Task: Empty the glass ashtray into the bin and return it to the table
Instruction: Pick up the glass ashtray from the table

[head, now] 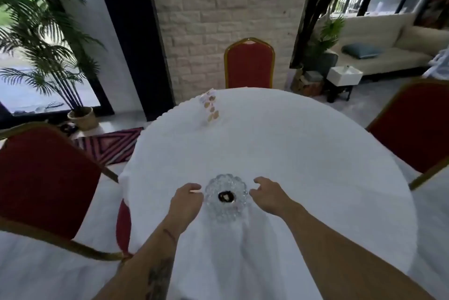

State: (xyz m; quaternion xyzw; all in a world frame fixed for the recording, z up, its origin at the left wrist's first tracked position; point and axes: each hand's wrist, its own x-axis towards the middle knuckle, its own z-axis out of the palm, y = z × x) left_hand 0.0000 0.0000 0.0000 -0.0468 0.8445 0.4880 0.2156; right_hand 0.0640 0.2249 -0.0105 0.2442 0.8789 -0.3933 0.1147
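A scalloped glass ashtray [226, 197] rests near the front of the round table with a white cloth [279, 144]. Something dark with a pale bit lies in its centre. My left hand [185, 200] is just left of the ashtray, fingers curled toward its rim, a thin gap between them. My right hand [268, 196] is just right of it, fingers apart and bent, not touching the glass. Neither hand holds anything. No bin is in view.
Red chairs with gold frames stand at the left [46, 178], the far side [249, 64] and the right [410, 124]. A small patterned card stand [210, 107] sits on the far left of the table. Potted palms, a brick pillar and a sofa [379, 47] lie beyond.
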